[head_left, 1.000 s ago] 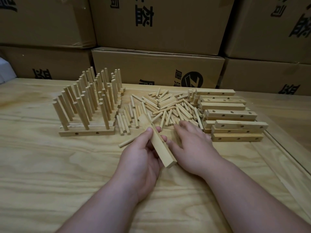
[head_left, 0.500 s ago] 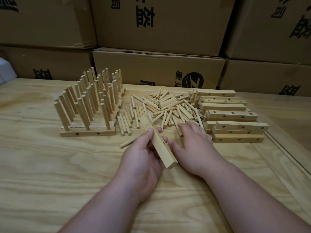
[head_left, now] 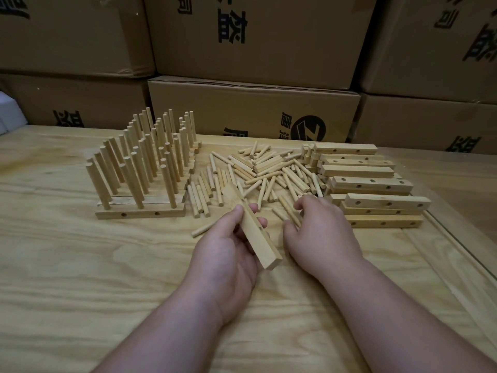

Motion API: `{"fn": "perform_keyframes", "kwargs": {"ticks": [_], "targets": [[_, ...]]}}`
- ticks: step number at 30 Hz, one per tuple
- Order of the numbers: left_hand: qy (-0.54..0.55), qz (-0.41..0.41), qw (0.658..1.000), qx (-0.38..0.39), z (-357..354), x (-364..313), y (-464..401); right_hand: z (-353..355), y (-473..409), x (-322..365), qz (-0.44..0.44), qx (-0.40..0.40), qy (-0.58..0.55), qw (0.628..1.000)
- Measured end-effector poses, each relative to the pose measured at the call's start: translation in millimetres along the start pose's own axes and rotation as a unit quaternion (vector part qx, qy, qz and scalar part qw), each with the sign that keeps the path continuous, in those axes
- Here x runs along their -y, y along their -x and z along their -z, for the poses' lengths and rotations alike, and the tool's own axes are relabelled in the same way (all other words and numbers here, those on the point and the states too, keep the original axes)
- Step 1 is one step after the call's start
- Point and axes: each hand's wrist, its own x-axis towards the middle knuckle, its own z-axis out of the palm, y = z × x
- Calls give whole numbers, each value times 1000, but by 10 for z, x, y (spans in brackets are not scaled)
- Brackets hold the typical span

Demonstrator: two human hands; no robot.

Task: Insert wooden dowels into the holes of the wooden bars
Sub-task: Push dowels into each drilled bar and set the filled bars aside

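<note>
At frame centre the left hand [head_left: 228,251] pinches a bar [head_left: 252,230] tilted, holes exposed; the right hand [head_left: 320,232] curls its grip round a loose dowel [head_left: 289,211].

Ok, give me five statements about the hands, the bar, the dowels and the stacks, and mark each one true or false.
1. The left hand grips a wooden bar. True.
2. The held bar already has dowels standing in it. False: none stands in it.
3. The right hand is at the near edge of the loose dowels. True.
4. The stack of empty bars lies left of the loose dowels. False: it lies to their right.
5. The finished bars with upright dowels sit on the left of the table. True.
</note>
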Motion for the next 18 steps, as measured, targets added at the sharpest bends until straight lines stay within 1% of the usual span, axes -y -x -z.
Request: {"fn": "perform_keyframes", "kwargs": {"ticks": [1, 4, 7, 10, 14, 18], "targets": [[1, 1, 1000, -1, 7, 1, -3, 8, -4, 1, -11, 1, 12, 1000], [6, 0, 1000, -3, 21, -6, -19, 39, -13, 10, -42, 38, 31, 998], [24, -8, 1000, -2, 41, -20, -40, 66, -17, 17, -42, 67, 39, 996], [38, -20, 999, 0, 57, -19, -58, 57, -6, 33, 1, 80, 63, 995], [49, -23, 999, 1, 71, -14, -58, 50, 4, 35, 51, 90, 57, 993], [67, -15, 998, 4, 59, -29, -48, 55, 33, 54, 77, 86, 50, 992]]}}
